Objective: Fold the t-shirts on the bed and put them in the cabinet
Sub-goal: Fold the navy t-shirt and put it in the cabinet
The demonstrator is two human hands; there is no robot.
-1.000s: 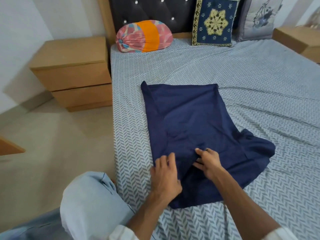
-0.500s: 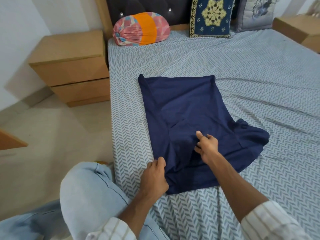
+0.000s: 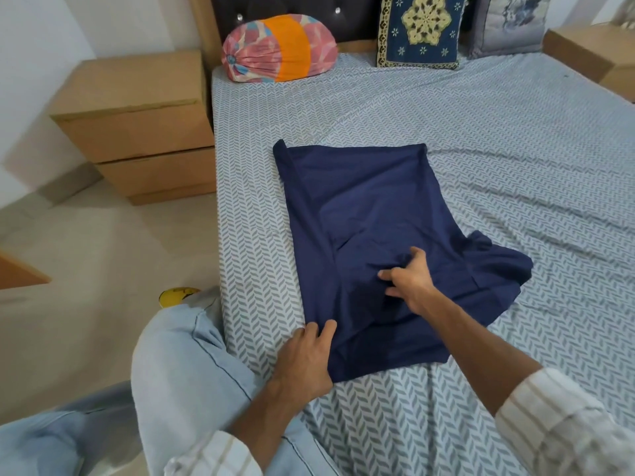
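a bed [image 3: 481, 139] fills most of the view, its sheet pale with a grey chevron weave, lightly creased at the right. at the far end a dark tufted headboard [image 3: 343, 15] backs a round pink-and-orange bolster [image 3: 278, 49], a navy cushion [image 3: 421, 29] with a cream star pattern, and a grey cushion [image 3: 508, 25] cut off by the top edge. a plain wooden nightstand [image 3: 137, 125] with two drawers stands left of the bed on a pale floor [image 3: 86, 269]; another wooden unit [image 3: 594, 56] is cropped at the far right. a yellow object [image 3: 177, 294] near the knee is mostly hidden

a navy t-shirt [image 3: 360, 218] lies flat mid-bed, smooth knit, part folded into a long panel, one sleeve bunched out to the right. the left hand [image 3: 304, 359] grips the near left edge, fingertips tucked under so hard to see. the right hand [image 3: 410, 278] pinches a gather of cloth in the middle. the hands are apart. pale denim covers the knee [image 3: 178, 365] by the bed's edge
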